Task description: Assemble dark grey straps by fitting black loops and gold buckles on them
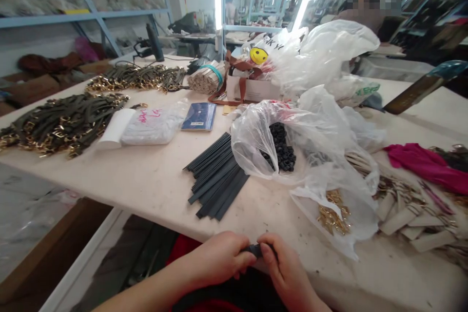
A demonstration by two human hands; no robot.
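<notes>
Both of my hands meet at the front edge of the table, closed around one dark strap (255, 250). My left hand (223, 256) pinches its left part, and my right hand (283, 268) grips the right part. Only a short piece of the strap shows between the fingers; the rest is hidden. Beyond the hands, a fan of flat dark straps (215, 180) lies on the table. Their far ends reach under a clear plastic bag (252, 141) holding small black loops (281, 148). To the right, another clear bag lies open with gold metal clasps (334, 212) in it.
Dark straps with gold hardware (62, 122) are heaped at the left of the table (146, 175). A white packet (149, 124) and a blue booklet (198, 117) lie mid-table. Beige strips (409, 214) and a magenta cloth (427, 165) are at right. A cardboard box (54, 248) stands below left.
</notes>
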